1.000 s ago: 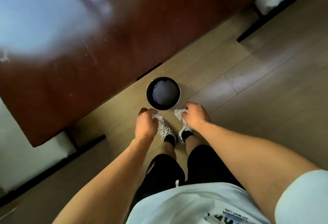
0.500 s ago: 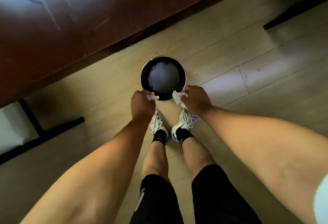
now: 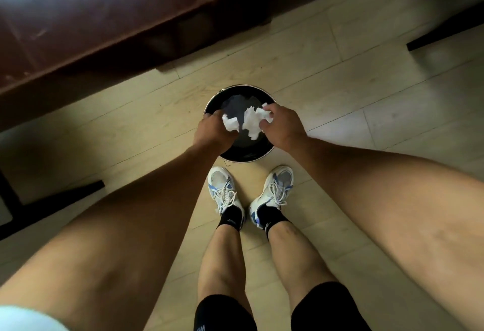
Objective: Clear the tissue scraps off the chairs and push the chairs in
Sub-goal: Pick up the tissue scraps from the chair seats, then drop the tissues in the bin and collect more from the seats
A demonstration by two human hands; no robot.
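Looking down through the head view, I find both hands over the round black waste bin with a metal rim [image 3: 209,106], which stands on the pale wood-plank floor [image 3: 340,89] at the centre of the frame, just ahead of the white and blue laced trainers [image 3: 222,194].

The left hand [image 3: 212,131] has its fingers curled round a crumpled white tissue scrap [image 3: 231,122]; most of that scrap shows past the knuckles toward the bin's middle. The right hand [image 3: 284,126] pinches a second, larger crumpled white tissue scrap [image 3: 254,121], with thumb and fingers closed on its right edge and the rest hanging loose to the left. Both scraps sit above the bin's dark opening, near each other; I cannot tell whether they touch.

Handling, in my judgement: the tissue is very light, soft and limp, with no stiffness. It compresses to nothing in the fist, tears readily, and may cling to damp skin. A loose pinch on any bunched part suffices; gathering it into a ball keeps stray corners from catching the rim. Being so light, it may drift on release, so letting go low and well inside the opening is prudent.

A dark reddish-brown polished wooden tabletop [image 3: 91,16] fills the upper left of the frame. Black bars [image 3: 445,34] at the upper right and lower left edges may belong to furniture; I cannot identify them. No chair seat is plainly visible, so the pushing-in appears not yet done.
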